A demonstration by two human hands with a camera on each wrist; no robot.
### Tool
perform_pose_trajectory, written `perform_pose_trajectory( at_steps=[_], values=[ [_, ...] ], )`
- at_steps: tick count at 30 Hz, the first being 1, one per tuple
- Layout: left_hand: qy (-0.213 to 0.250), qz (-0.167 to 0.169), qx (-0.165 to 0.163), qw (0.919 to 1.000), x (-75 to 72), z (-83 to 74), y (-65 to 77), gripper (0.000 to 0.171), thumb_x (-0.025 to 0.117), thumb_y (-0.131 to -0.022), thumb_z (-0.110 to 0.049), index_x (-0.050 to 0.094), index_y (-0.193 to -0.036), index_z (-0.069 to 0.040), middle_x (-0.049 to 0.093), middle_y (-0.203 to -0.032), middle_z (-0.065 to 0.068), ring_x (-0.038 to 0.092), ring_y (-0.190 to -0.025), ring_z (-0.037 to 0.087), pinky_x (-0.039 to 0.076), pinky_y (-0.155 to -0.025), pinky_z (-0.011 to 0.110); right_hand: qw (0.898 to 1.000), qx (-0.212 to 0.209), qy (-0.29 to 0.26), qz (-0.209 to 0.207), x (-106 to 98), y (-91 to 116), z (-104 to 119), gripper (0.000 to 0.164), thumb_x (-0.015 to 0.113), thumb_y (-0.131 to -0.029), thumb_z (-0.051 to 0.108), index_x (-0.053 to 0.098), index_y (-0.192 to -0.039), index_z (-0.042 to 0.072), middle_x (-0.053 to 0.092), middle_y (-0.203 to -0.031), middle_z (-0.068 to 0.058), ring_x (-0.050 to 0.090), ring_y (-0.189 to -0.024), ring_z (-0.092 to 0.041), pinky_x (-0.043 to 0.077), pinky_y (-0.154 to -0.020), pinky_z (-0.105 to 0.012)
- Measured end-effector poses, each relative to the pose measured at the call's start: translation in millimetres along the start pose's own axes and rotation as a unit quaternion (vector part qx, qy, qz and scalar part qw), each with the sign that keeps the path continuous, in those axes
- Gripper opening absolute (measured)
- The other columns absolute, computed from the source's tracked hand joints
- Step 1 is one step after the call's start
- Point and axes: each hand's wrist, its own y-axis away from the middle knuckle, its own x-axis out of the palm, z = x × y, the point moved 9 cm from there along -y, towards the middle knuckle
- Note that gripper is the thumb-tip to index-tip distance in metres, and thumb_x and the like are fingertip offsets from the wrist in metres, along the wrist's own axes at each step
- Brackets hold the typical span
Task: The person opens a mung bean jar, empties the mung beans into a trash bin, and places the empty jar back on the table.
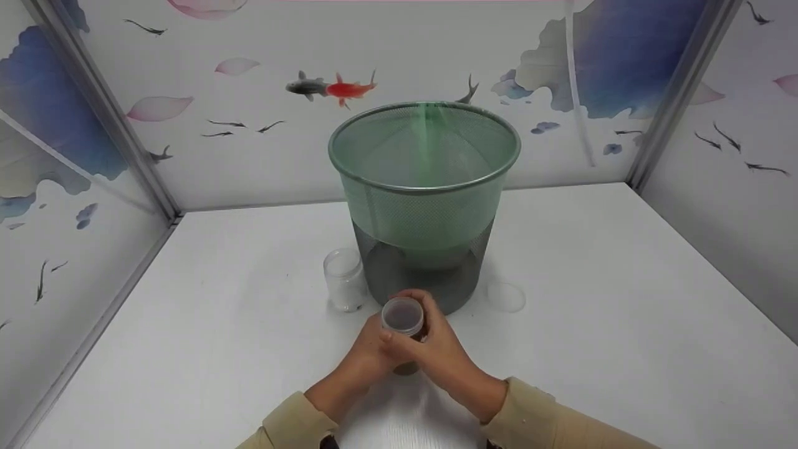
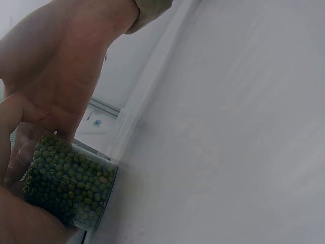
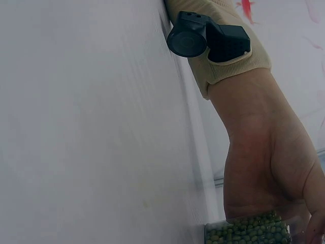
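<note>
Both hands are around a clear jar (image 1: 403, 316) of green mung beans (image 2: 71, 178), in front of the mesh bin. My left hand (image 1: 369, 352) grips it from the left, with its fingers mostly hidden behind the jar and the other hand. My right hand (image 1: 439, 343) curls round the upper part, thumb across the near side just below the rim. The jar stands upright, its round greyish top facing up. In the right wrist view only part of the jar shows, at the bottom edge below the right hand (image 3: 264, 168).
A tall mesh bin (image 1: 430, 215) with a green liner stands just beyond the hands. Left of its base is a clear jar (image 1: 344, 280) with no beans in it. A clear round lid (image 1: 507, 297) lies to the right on the white table (image 1: 623, 324). Printed panels (image 1: 249, 149) enclose the back and sides.
</note>
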Motion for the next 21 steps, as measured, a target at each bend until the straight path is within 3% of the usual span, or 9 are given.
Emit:
perform_pose_trajectory(
  at_steps=[10, 21],
  values=[
    [-0.012, -0.013, -0.006, 0.9998, -1.1, 0.9, -1.3, 0.049, 0.080, -0.081, -0.019, 0.059, -0.123, -0.006, 0.064, -0.112, 0.003, 0.058, -0.100, 0.017, 0.047, -0.090, 0.037, 1.000, 0.008, 0.007, 0.003, 0.2, 0.2, -0.7, 0.060, 0.077, -0.085, 0.033, 0.049, -0.137, 0.024, 0.049, -0.137, -0.003, 0.048, -0.124, -0.019, 0.039, -0.102, -0.041],
    [-0.013, -0.008, -0.021, 0.9997, -0.8, 3.3, -1.2, 0.052, 0.080, -0.082, -0.022, 0.057, -0.127, -0.008, 0.063, -0.117, 0.002, 0.056, -0.103, 0.016, 0.045, -0.093, 0.037, 1.000, 0.006, 0.001, 0.008, 1.7, 0.6, 0.5, 0.061, 0.076, -0.087, 0.032, 0.047, -0.139, 0.022, 0.048, -0.140, -0.003, 0.047, -0.127, -0.019, 0.039, -0.103, -0.041]
  ],
)
